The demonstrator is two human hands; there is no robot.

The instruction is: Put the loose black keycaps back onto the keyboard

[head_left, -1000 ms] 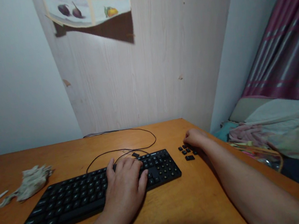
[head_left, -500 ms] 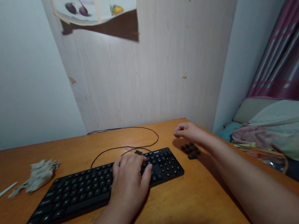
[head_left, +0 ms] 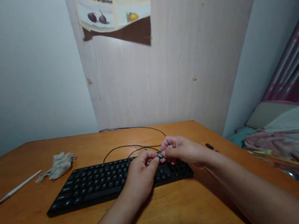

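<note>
A small dark keycap [head_left: 159, 155] is pinched between the fingertips of both my hands, above the right part of a black keyboard [head_left: 101, 183]. My left hand [head_left: 142, 168] reaches in over the keyboard, thumb and index finger closed on one side of the keycap. From the right comes my right hand [head_left: 183, 150], its thumb and fingers closed on the other side. My hands hide some of the keyboard's keys. To the right of my right wrist lies a loose black keycap [head_left: 209, 146]; my arm covers most of the spot around it.
A crumpled grey cloth [head_left: 60, 165] lies behind the keyboard's left end. Left of it is a thin white brush-like stick [head_left: 19, 188]. A black cable [head_left: 132, 145] curls behind the keyboard on the wooden desk [head_left: 183, 209]. Bedding [head_left: 289, 120] stands beyond the desk's right edge.
My right hand has come left from beside the loose keycaps to meet my left hand. My left hand has lifted off the keys, and both now pinch a keycap. The view has shifted left.
</note>
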